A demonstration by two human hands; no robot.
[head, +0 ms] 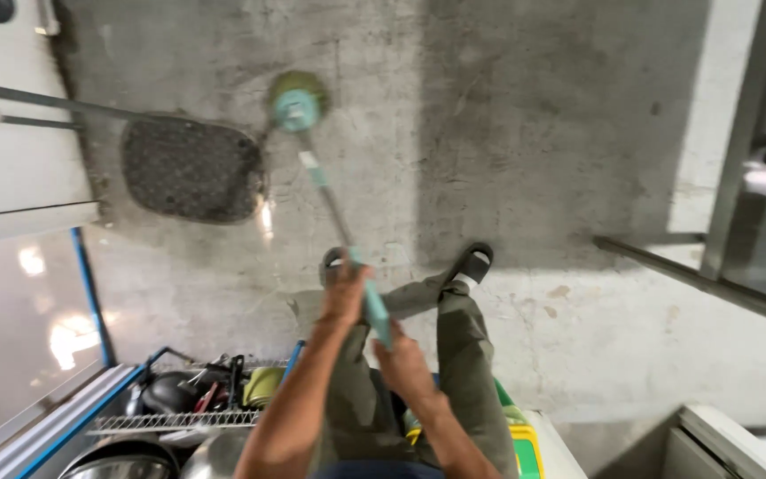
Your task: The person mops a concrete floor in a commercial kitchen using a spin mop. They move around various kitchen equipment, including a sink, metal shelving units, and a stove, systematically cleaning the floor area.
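Both hands (374,324) on teal mop (298,105); yellow-green box (522,443) btm right

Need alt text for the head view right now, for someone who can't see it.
Seen from above, both hands, left hand and right hand, grip a teal-handled mop whose round head rests on a grey concrete floor beside a dark mat. A dish rack sits lower left.

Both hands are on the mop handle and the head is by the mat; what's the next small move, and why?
Probably pull the round green mop head back along the grey concrete floor toward the feet: left hand and right hand grip the teal handle, and the head sits beside the dark oval mat.
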